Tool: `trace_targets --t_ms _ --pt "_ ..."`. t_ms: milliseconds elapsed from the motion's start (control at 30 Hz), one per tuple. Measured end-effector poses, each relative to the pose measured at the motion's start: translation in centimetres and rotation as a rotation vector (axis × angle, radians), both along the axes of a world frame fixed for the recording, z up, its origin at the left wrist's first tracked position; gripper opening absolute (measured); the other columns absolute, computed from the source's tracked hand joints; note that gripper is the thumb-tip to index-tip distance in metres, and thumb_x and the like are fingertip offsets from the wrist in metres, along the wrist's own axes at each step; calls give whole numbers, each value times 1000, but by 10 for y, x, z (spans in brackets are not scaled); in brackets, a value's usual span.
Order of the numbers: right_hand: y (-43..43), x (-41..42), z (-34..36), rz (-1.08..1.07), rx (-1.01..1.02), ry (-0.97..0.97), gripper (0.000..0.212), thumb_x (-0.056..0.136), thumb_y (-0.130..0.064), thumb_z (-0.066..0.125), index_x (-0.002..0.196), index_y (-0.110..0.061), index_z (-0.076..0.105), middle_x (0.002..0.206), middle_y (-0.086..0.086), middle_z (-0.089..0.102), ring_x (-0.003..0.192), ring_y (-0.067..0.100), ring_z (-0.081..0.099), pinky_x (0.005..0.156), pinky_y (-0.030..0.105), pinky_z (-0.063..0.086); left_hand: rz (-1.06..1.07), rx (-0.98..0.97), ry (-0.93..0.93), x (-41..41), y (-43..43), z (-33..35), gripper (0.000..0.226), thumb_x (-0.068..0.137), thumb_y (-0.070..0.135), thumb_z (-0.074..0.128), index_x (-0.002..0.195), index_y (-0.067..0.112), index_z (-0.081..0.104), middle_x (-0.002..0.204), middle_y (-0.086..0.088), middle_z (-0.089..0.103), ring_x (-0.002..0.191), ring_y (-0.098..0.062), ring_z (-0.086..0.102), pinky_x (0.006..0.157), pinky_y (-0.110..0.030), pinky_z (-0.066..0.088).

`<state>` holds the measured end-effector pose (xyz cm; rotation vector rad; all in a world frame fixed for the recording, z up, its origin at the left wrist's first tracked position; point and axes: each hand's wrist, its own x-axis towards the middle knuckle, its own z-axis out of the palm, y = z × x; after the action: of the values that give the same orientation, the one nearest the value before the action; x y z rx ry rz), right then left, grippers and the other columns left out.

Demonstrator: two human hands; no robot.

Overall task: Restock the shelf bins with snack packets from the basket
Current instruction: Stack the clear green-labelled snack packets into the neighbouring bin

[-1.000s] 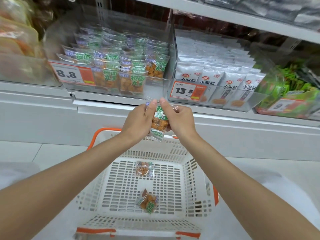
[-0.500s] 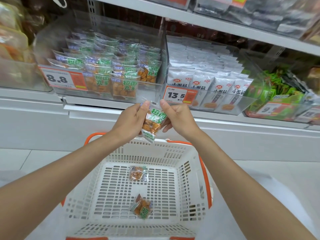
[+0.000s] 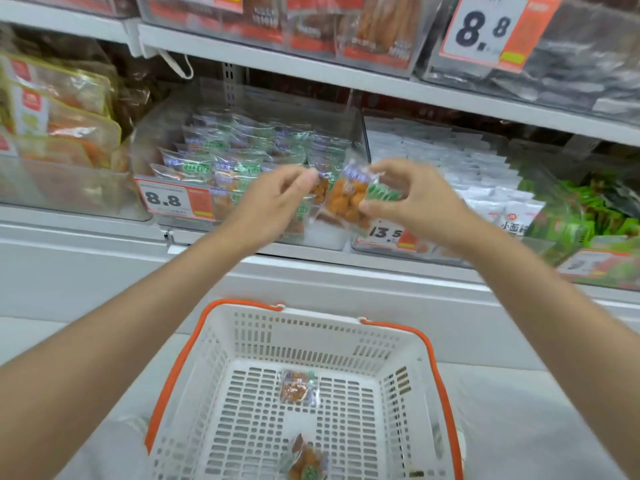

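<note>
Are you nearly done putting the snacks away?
Nearly. Done: the bin looks well filled with packets. In hand: the right hand pinches the held packet at the bin, left hand beside it. Left: the middle packet and near packet in the basket.

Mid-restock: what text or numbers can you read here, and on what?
"8.8": price tag on the snack bin.
"8.8": upper shelf tag.
"13.5": front tag on the white-packet bin.
"小面": white packet, rest hidden.
Print on the held packet and the far-right tag: blurred.
</note>
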<state>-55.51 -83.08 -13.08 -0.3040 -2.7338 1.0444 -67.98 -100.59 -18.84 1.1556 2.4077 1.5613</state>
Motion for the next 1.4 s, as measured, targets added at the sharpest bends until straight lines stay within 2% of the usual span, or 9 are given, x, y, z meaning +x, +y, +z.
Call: trace_targets --t_ms 133,333,567,700,933,1000,1100,1233,1400 --pt "11 -32 26 -81 191 188 33 79 -27 79 106 -29 61 112 -6 64 110 12 60 102 36 47 133 -221 282 -56 12 11 30 102 29 43 123 20 63 122 -1 64 115 -23 54 99 -44 44" --pt "11 -94 15 -89 550 106 39 84 -25 73 120 -14 60 117 6 60 110 24 55 93 34 45 60 -719 340 -102 18 -6 50 100 49 41 145 26 44 144 -5 50 136 -29 37 109 -51 31" --pt "17 -147 2 -19 819 -291 18 73 -15 74 77 -2 63 73 14 60 67 31 56 61 39 50 71 -665 395 -98 11 -12 47 101 46 40 143 26 47 144 -5 50 136 -25 35 109 -49 27" --pt "15 -158 -9 -6 884 -383 41 75 -17 77 58 -11 40 56 5 41 52 23 40 48 28 32 82 -645 368 -98 11 -13 46 101 45 40 142 26 47 143 -5 50 136 -25 34 110 -50 25" --pt "14 -159 -20 32 950 -426 33 78 -29 79 76 -9 52 67 3 49 63 22 51 54 29 39 74 -663 360 -98 12 -10 44 101 46 41 140 27 49 140 -3 52 136 -24 34 111 -51 22" --pt "13 -158 -20 26 940 -421 39 77 -31 81 91 -10 51 76 2 50 76 25 54 62 33 42 78 -650 378 -99 11 -9 38 100 47 42 129 26 57 127 -2 59 126 -23 41 107 -50 26" --pt "8 -158 -22 29 971 -466 39 77 -34 80 81 -14 47 78 3 52 78 26 54 64 32 41 85 -632 408 -98 10 -9 32 99 47 42 114 26 62 110 2 62 115 -20 47 103 -49 28" --pt "4 -157 -26 34 988 -492 37 78 -37 79 78 -17 48 75 0 53 75 24 53 65 32 39 82 -604 388 -99 8 -11 34 99 46 43 121 26 60 116 2 61 118 -19 45 105 -48 28" --pt "7 -152 -25 63 1014 -466 49 77 -49 76 108 -16 57 97 2 64 88 25 58 77 34 41 67 -591 370 -100 7 -13 39 100 45 42 131 25 55 126 -1 59 125 -21 42 106 -49 28"
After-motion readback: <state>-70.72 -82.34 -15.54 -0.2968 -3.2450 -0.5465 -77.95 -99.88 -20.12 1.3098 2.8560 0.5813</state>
